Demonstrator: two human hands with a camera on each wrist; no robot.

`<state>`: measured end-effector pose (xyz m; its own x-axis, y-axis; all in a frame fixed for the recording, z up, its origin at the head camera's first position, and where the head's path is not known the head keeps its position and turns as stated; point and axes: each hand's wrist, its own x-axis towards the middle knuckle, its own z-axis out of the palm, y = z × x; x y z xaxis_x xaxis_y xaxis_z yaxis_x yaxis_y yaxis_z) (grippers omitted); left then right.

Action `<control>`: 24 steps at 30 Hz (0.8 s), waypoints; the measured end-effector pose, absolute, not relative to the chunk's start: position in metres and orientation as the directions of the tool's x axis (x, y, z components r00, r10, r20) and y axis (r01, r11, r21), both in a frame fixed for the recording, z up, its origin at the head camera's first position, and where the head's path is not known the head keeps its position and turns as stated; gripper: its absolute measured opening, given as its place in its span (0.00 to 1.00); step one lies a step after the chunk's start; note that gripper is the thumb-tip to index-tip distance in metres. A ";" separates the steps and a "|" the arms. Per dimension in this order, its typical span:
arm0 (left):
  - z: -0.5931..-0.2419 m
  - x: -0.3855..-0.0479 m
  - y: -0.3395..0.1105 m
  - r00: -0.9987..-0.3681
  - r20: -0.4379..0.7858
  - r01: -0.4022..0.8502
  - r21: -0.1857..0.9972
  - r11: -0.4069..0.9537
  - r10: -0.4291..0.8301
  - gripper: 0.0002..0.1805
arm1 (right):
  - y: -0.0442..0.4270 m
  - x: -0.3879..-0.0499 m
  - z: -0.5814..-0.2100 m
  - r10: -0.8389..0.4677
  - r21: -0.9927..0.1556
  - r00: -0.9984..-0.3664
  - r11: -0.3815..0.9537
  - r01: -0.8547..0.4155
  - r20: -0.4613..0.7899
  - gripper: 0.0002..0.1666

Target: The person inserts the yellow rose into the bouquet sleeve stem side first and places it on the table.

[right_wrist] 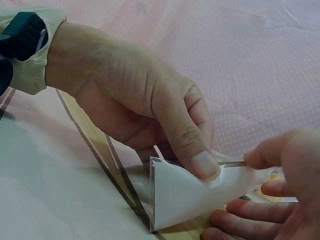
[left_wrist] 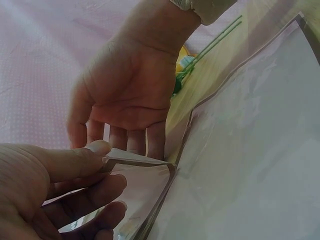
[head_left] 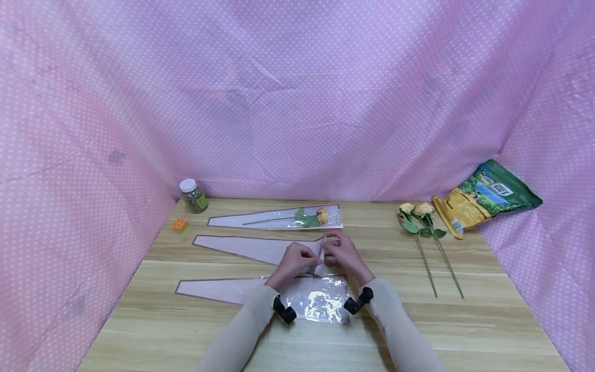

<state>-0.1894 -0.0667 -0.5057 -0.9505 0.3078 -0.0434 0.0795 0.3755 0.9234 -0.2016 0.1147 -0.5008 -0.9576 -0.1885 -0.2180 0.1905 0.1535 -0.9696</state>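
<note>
The left grip [head_left: 295, 260] and the right grip [head_left: 344, 251] both pinched the raised wide end of the middle sleeve [head_left: 246, 247], which tapered away leftward on the table [head_left: 139, 310]; the near sleeve [head_left: 321, 305] lay just beside it, partly hidden beneath the left forearm [head_left: 239, 330]; the far sleeve [head_left: 225, 221], with a yellow rose [head_left: 322, 215] inside, lay beyond; two pale roses [head_left: 424, 209] and a green-and-yellow bag [head_left: 492, 194] lay well apart to the right; a white-lidded jar [head_left: 194, 197] and an orange block [head_left: 179, 223] stood at the far left.
</note>
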 end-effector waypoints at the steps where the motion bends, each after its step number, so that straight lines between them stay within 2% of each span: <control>1: -0.505 -0.189 -0.066 -0.951 -0.044 0.078 0.924 0.374 0.307 0.06 | 0.114 -0.202 -0.501 -0.184 -0.969 -0.958 0.152 0.193 -0.220 0.23; 14: -0.505 -0.189 -0.065 -0.954 -0.051 0.065 0.928 0.368 0.296 0.07 | 0.111 -0.203 -0.501 -0.131 -0.961 -0.961 0.172 0.219 -0.243 0.24; 24: -0.506 -0.188 -0.066 -0.954 -0.068 0.047 0.927 0.373 0.291 0.07 | 0.111 -0.204 -0.503 -0.086 -0.959 -0.970 0.196 0.205 -0.225 0.29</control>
<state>-0.1884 -0.0656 -0.5061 -0.9545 0.2905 -0.0679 0.0475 0.3726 0.9268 -0.2036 0.1107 -0.5034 -0.9705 -0.0861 -0.2254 0.2054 0.1956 -0.9589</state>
